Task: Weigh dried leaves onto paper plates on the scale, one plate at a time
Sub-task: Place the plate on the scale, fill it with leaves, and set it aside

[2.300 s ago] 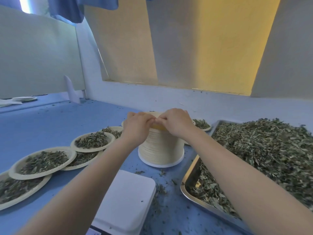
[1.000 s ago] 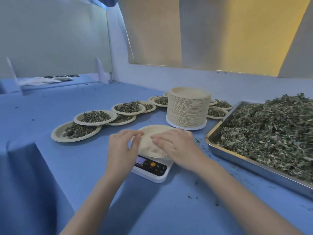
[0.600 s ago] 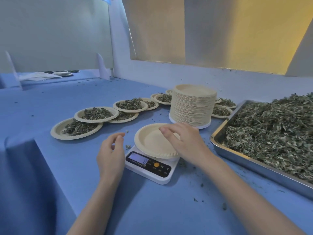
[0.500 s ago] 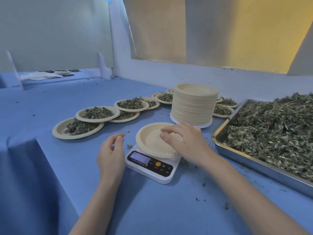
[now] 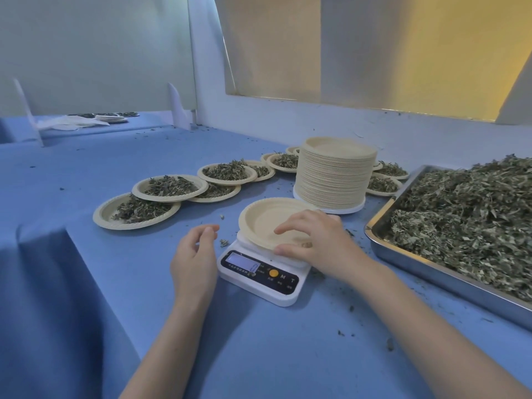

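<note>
An empty paper plate lies on the white digital scale in the middle of the blue table. My right hand is over the plate's near right rim, with the thumb at the rim and curved fingers above the plate. My left hand hovers just left of the scale, loosely curled and holding nothing. A heap of dried leaves fills the steel tray on the right. Behind the scale stands a tall stack of empty paper plates.
Several plates filled with leaves overlap in a row to the left of the stack, and more sit behind it on the right. Leaf crumbs dot the blue cloth. The table edge drops away at the left. A wall is close behind.
A plate came off the stack and now sits on the scale. My left hand has left the plate and sits beside the scale. My right hand slid to the near rim.
</note>
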`<action>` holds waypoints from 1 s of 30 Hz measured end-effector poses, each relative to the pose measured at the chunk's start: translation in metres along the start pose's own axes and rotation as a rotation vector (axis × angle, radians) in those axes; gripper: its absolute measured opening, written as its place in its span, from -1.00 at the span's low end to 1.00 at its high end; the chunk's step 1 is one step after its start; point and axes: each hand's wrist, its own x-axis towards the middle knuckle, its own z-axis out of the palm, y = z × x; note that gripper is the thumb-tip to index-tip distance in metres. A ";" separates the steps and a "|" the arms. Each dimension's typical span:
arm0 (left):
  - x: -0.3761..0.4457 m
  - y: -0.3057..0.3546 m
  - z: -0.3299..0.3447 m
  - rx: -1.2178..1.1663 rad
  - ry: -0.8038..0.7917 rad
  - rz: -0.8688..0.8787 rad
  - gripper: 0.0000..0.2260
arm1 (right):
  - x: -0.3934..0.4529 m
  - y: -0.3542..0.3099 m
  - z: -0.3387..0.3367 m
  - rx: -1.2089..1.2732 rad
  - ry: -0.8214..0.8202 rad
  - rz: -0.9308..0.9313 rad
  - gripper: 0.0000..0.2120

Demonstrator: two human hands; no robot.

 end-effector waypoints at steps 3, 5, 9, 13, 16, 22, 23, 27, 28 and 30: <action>-0.002 0.001 0.001 0.001 0.008 0.023 -0.79 | 0.001 0.000 0.001 0.030 0.010 0.003 -0.67; -0.004 0.004 0.003 -0.002 0.039 0.062 -0.77 | 0.001 0.001 -0.001 0.068 0.028 0.009 -0.69; -0.010 0.025 0.020 0.044 -0.017 0.282 -0.79 | -0.002 -0.001 -0.009 0.135 0.069 0.006 -0.70; -0.025 0.061 0.069 0.201 -0.250 0.584 -0.78 | -0.009 0.004 -0.033 0.130 0.116 -0.003 -0.74; -0.042 0.084 0.119 0.249 -0.412 0.693 -0.69 | -0.021 0.027 -0.060 0.037 0.171 0.025 -0.74; -0.084 0.089 0.209 0.303 -0.653 0.723 -0.69 | -0.070 0.104 -0.100 -0.135 0.118 0.295 -0.83; -0.090 0.087 0.221 0.335 -0.697 0.713 -0.68 | -0.078 0.115 -0.105 -0.165 0.090 0.326 -0.80; -0.098 0.076 0.258 0.572 -0.839 0.593 -0.62 | -0.098 0.153 -0.122 -0.236 -0.084 0.497 -0.43; -0.096 0.075 0.265 0.677 -0.856 0.551 -0.61 | -0.102 0.161 -0.126 -0.248 -0.123 0.566 -0.30; -0.091 0.073 0.273 0.873 -0.896 0.465 -0.60 | -0.107 0.174 -0.131 -0.286 -0.189 0.653 -0.08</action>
